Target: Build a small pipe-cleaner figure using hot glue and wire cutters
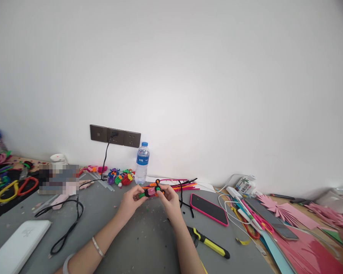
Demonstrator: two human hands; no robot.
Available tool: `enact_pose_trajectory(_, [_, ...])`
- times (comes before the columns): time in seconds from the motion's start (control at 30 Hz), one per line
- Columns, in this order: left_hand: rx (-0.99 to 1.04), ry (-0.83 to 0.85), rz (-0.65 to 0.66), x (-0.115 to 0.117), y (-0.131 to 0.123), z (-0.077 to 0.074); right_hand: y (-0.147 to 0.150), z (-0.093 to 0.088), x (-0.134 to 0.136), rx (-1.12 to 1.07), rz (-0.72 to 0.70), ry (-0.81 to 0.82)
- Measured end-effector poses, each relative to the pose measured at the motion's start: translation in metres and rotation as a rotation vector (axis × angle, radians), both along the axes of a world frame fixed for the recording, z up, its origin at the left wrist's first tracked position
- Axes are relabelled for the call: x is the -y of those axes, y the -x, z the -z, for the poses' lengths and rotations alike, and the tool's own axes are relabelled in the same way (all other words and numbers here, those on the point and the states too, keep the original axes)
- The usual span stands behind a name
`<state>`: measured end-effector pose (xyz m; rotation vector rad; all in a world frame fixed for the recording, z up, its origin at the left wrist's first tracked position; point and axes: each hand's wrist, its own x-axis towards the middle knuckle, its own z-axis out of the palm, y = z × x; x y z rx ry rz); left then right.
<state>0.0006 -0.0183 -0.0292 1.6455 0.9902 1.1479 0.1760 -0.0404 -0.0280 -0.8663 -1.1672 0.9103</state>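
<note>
My left hand point(130, 201) and my right hand point(169, 198) meet over the grey table point(143, 243), both pinched on a small pipe-cleaner figure point(152, 191) made of pink, green, orange and black twists. The left fingers grip its green end, the right fingers its black and orange end. A bracelet sits on my left wrist. Just behind the hands lies a bundle of loose pipe cleaners point(183, 185) in orange, pink and black.
A water bottle point(142, 163) stands by the wall sockets point(115, 136). Finished colourful figures point(120, 177) lie beside it. A pink-cased phone point(209, 208), a yellow utility knife point(210, 242), a black cable point(65, 222), a white box point(17, 245) and pink paper point(300, 228) surround me.
</note>
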Motion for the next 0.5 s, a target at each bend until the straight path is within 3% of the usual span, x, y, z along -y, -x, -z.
enact_pose_trajectory(0.5, [0.020,-0.006,0.000,-0.0022,0.0004,0.0034,-0.0014,0.0005,0.0005,0.027,0.000,0.000])
